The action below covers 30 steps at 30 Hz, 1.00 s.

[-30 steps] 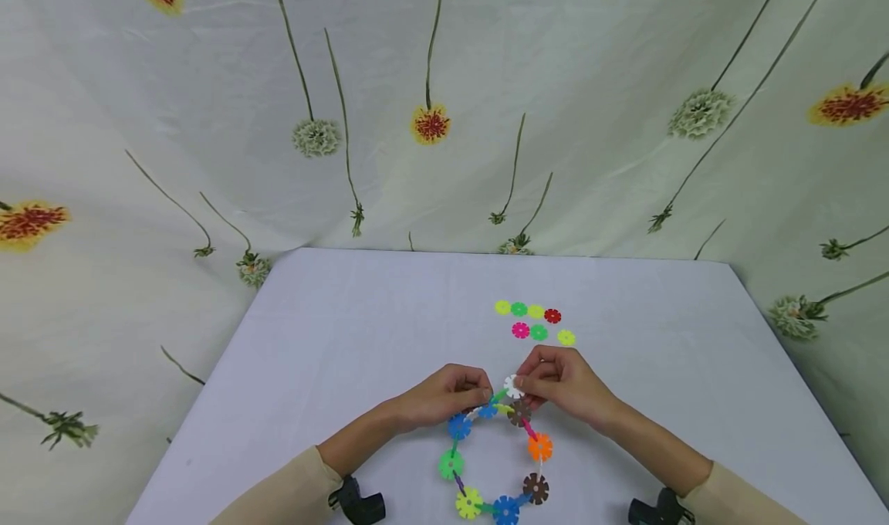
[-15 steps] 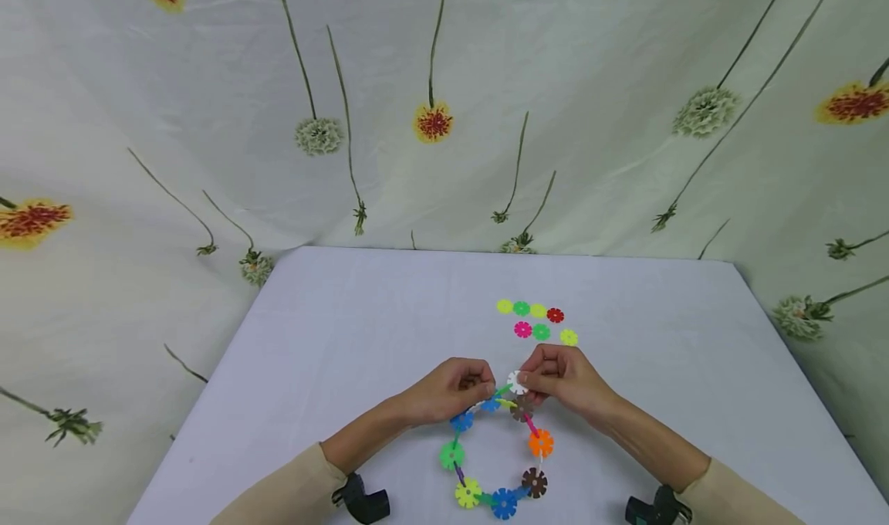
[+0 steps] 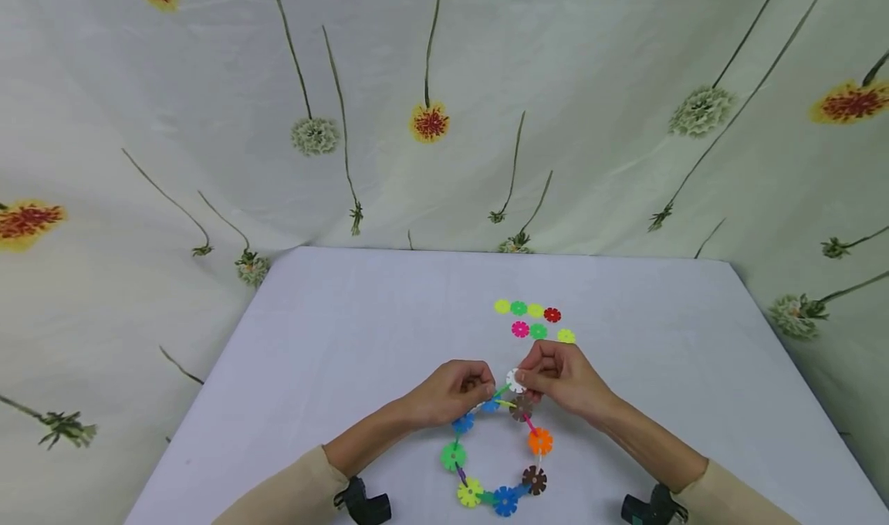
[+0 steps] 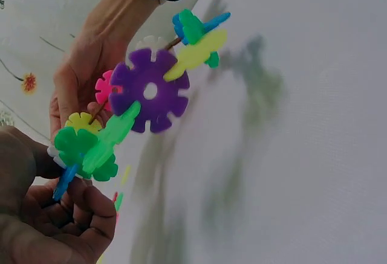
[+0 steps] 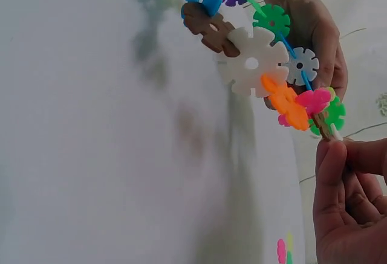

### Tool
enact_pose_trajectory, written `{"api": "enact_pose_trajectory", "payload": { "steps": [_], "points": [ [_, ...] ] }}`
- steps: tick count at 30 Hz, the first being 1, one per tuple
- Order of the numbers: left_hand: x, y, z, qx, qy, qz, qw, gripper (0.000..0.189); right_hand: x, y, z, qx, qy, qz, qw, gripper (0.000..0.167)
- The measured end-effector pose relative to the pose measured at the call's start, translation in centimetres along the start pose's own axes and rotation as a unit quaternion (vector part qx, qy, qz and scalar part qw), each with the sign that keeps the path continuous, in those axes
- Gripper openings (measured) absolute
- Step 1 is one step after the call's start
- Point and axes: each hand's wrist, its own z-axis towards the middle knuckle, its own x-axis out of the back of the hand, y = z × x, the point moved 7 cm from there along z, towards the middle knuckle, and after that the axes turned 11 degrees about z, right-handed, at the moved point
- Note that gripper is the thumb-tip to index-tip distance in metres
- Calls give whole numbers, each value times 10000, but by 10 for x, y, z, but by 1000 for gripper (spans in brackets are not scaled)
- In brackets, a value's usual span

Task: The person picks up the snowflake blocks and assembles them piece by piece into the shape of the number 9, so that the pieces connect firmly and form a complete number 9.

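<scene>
A ring of interlocking plastic snowflake discs hangs from both hands, low in the head view, with an orange disc (image 3: 540,441) on its right side and a green disc (image 3: 454,456) on its left. My right hand (image 3: 572,378) pinches a white disc (image 3: 513,380) at the ring's top right. Thumb and fingers of my left hand (image 3: 451,392) grip the ring's top left, beside a blue disc (image 3: 491,404); the fingers hide part of it. In the left wrist view, a purple disc (image 4: 139,110) of the ring faces the camera. A large white disc (image 5: 253,61) shows in the right wrist view.
Several loose discs lie beyond the hands on the white-covered table (image 3: 347,316), among them a red disc (image 3: 552,315) and a pink disc (image 3: 520,330). A flower-patterned cloth (image 3: 590,69) hangs behind the table. Each wrist wears a black camera (image 3: 368,503).
The white disc and the ring have risen slightly with my hands. My left hand has shifted a little to the right; both holds stay the same.
</scene>
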Motion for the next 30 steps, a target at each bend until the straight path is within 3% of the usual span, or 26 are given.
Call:
{"api": "enact_pose_trajectory", "payload": {
  "steps": [8,16,25,30],
  "points": [
    [0,0,-1,-98,-2,79,9999,17,-3,2,-1,-128,194,-314,9992,20],
    [3,3,1,2,-97,-24,9999,17,-1,11,-2,-227,195,557,9980,23],
    [-1,-4,8,148,-253,-518,9982,19,5,16,-9,-785,445,1310,9873,14],
    [-1,-6,9,90,-347,-826,9959,21,13,9,-8,-743,534,1117,9895,18]
  ]
}}
